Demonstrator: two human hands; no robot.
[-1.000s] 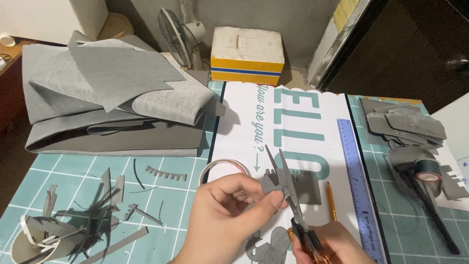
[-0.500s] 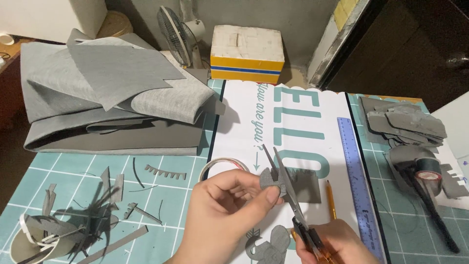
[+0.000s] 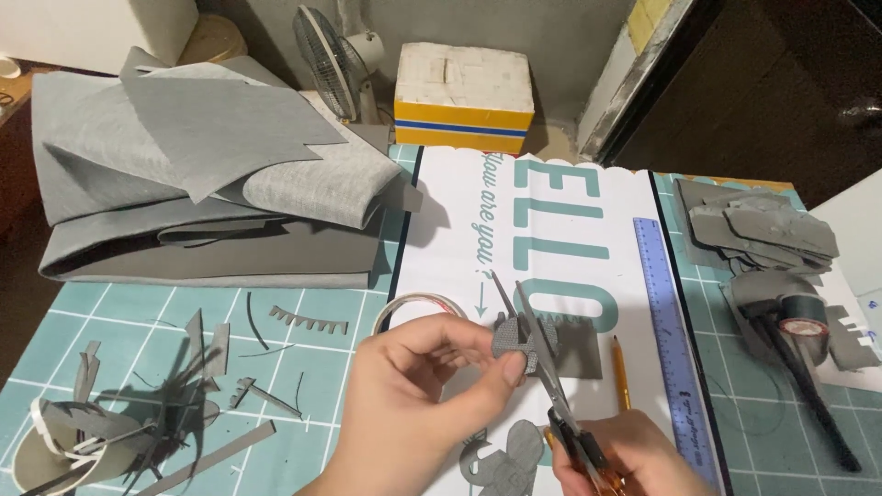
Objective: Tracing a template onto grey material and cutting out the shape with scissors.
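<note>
At lower centre of the frame, the left hand (image 3: 418, 404) pinches a small grey textured fabric piece (image 3: 516, 338) between thumb and curled fingers. The right hand (image 3: 634, 456), lower right, is closed on orange-handled scissors (image 3: 551, 386), whose parted blades straddle the piece above the white printed sheet (image 3: 560, 239).

This is a home craft corner. A teal cutting mat (image 3: 119, 321) with a grid covers the tabletop, littered with grey scraps (image 3: 138, 422). Folded grey felt sheets (image 3: 202, 184), a blue ruler (image 3: 666, 321), a pencil (image 3: 621, 372) and a small fan (image 3: 335, 60) lie around.
</note>
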